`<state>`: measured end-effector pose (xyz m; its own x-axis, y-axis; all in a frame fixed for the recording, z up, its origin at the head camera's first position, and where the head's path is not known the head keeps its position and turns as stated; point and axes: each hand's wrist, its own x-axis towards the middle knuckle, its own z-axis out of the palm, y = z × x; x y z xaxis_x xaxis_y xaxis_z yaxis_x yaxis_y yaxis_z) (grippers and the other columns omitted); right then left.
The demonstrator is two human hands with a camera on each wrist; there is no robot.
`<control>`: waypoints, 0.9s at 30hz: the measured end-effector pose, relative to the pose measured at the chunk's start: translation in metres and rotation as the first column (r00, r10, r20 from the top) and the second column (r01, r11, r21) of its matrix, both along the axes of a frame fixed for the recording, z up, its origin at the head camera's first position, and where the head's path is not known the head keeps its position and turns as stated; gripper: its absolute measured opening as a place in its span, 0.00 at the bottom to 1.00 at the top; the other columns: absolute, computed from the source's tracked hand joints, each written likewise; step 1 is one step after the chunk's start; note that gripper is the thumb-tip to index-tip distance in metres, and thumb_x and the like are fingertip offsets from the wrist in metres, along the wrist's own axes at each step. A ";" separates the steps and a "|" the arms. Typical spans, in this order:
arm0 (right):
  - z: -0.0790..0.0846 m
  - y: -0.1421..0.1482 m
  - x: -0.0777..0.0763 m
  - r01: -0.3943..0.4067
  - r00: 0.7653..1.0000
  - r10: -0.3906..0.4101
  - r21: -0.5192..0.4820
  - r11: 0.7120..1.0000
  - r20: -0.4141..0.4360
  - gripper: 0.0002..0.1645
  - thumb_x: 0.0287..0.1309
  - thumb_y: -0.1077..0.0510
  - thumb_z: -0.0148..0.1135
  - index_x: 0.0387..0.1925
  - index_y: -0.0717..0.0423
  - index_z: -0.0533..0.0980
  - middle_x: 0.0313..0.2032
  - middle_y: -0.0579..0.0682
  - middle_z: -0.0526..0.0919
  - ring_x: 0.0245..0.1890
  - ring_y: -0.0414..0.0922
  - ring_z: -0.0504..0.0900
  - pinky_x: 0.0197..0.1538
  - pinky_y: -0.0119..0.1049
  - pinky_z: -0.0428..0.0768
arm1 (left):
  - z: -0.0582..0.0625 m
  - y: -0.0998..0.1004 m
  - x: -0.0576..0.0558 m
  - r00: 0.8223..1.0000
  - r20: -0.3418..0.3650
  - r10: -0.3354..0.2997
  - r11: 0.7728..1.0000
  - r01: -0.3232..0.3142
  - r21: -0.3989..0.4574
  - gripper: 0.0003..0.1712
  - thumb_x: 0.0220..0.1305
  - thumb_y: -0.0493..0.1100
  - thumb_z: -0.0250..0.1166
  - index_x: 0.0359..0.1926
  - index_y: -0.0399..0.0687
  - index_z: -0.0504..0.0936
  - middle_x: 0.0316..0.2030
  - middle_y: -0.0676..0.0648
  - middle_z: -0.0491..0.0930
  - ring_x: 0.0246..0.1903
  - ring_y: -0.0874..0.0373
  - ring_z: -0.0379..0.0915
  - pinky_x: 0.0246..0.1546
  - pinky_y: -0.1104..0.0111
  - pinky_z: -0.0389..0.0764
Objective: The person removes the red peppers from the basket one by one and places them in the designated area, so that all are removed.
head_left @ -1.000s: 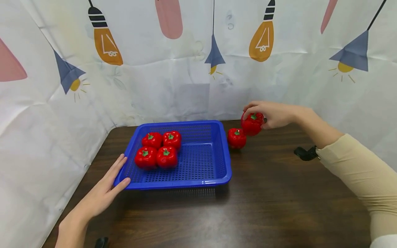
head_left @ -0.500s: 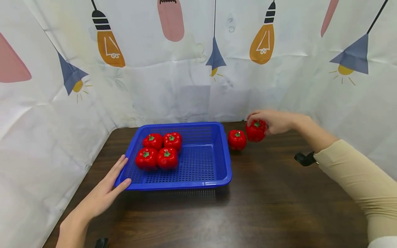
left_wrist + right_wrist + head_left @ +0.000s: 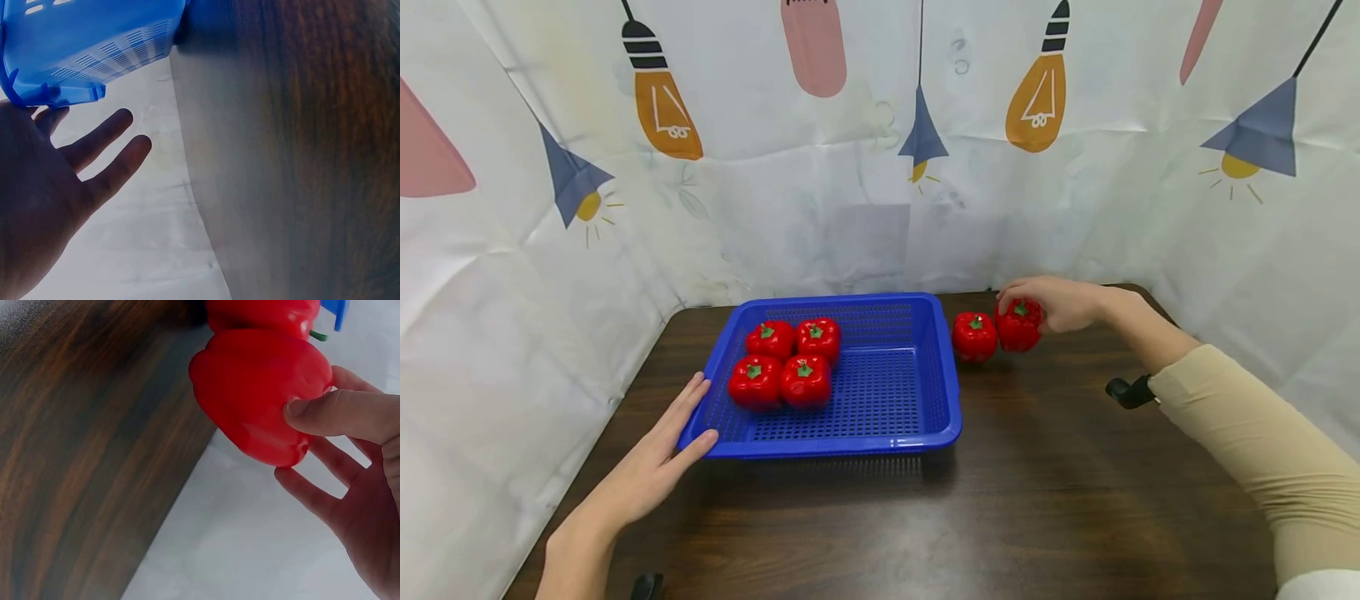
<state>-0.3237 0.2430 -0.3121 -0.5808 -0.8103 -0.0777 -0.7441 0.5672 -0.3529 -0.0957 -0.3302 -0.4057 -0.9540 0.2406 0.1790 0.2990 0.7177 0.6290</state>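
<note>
A red bell pepper [image 3: 1019, 327] is pinched between the thumb and fingers of my right hand [image 3: 1060, 304], to the right of the basket. In the right wrist view this bell pepper [image 3: 256, 394] lies against another red bell pepper [image 3: 262, 314]; that second bell pepper [image 3: 974, 337] stands on the table beside the basket. My left hand [image 3: 643, 471] rests on the left rim of the blue plastic basket [image 3: 850, 444], its fingers spread and straight. Inside, several red bell peppers [image 3: 805, 382] with green stems are grouped at the left.
The dark wooden table [image 3: 1000, 517] runs up to a white curtain [image 3: 850, 250] printed with lamps and bulbs, at the back and both sides. A black strap end [image 3: 1131, 392] sticks out by the right sleeve [image 3: 1247, 442].
My right hand has moved down and slightly right, lowering the bell pepper beside the other one. My left hand and the basket have stayed in place.
</note>
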 end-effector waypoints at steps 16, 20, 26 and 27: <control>-0.022 0.004 -0.008 0.042 0.996 -0.041 -0.008 0.999 0.075 0.36 0.46 0.82 0.61 0.58 0.57 0.76 0.67 0.60 0.73 0.63 0.61 0.73 0.54 0.54 0.79 | 0.000 -0.002 -0.001 1.000 0.001 0.007 1.000 -0.007 0.003 0.42 0.78 0.47 0.58 0.83 0.57 0.48 0.82 0.50 0.39 0.79 0.41 0.37 0.74 0.45 0.43; -0.025 0.003 -0.007 0.052 0.992 -0.052 -0.001 0.999 0.112 0.35 0.47 0.83 0.60 0.57 0.58 0.76 0.69 0.62 0.71 0.61 0.60 0.75 0.47 0.48 0.81 | 0.000 -0.002 -0.001 1.000 0.002 0.009 1.000 -0.009 0.001 0.42 0.78 0.47 0.58 0.83 0.57 0.48 0.82 0.51 0.39 0.79 0.41 0.37 0.75 0.53 0.43; -0.026 0.003 -0.006 0.073 0.989 -0.072 -0.005 0.997 0.126 0.36 0.48 0.82 0.60 0.58 0.57 0.76 0.70 0.60 0.70 0.56 0.55 0.78 0.39 0.41 0.80 | 0.000 -0.002 -0.002 1.000 -0.001 0.004 1.000 -0.004 -0.011 0.41 0.78 0.47 0.57 0.83 0.57 0.47 0.82 0.50 0.38 0.79 0.41 0.37 0.73 0.65 0.42; -0.026 0.003 -0.006 0.073 0.989 -0.072 -0.006 0.997 0.126 0.36 0.49 0.82 0.61 0.59 0.57 0.76 0.70 0.61 0.70 0.55 0.55 0.78 0.39 0.41 0.80 | 0.000 -0.002 -0.002 1.000 -0.003 0.005 1.000 -0.005 -0.012 0.42 0.78 0.47 0.57 0.83 0.57 0.47 0.82 0.51 0.38 0.79 0.42 0.37 0.73 0.67 0.42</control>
<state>-0.3295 0.2464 -0.3385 -0.6243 -0.7677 -0.1448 -0.6508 0.6136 -0.4472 -0.0975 -0.3321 -0.4056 -0.9546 0.2383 0.1784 0.2972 0.7266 0.6195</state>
